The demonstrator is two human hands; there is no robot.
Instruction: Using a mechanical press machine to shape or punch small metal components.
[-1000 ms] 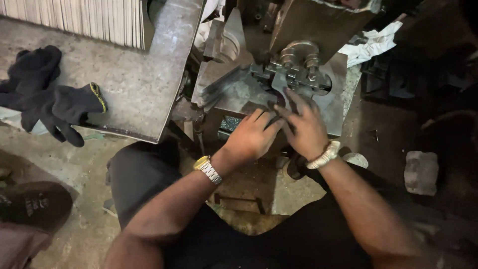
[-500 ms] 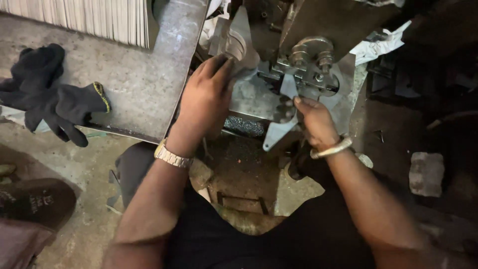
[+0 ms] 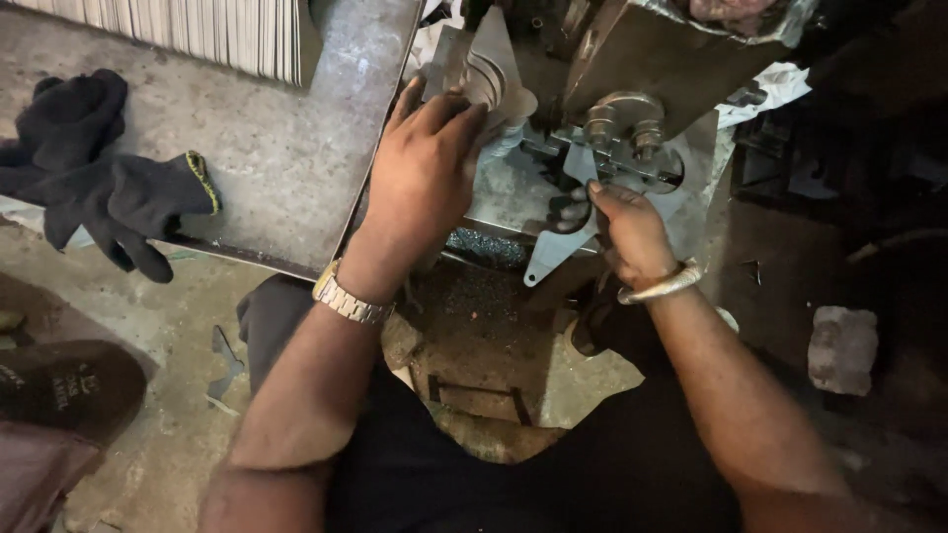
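Nearest, the right hand (image 3: 627, 232) pinches a flat pale-grey cut metal blank (image 3: 553, 259) at the steel press bed (image 3: 504, 197). Beyond it, the left hand (image 3: 420, 173) closes its fingers on a stack of curved grey metal pieces (image 3: 491, 74). Farther left, dark work gloves (image 3: 94, 168) lie on a grey steel table (image 3: 286, 148).

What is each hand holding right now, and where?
Left hand grips stacked metal blanks at their edge; right hand pinches a flat metal piece at its upper end.

Bare forearms; the left hand (image 3: 420, 173) wears a metal link wristwatch (image 3: 351, 299), the right hand (image 3: 632, 232) a plain silver bangle (image 3: 660, 287); dark clothing.
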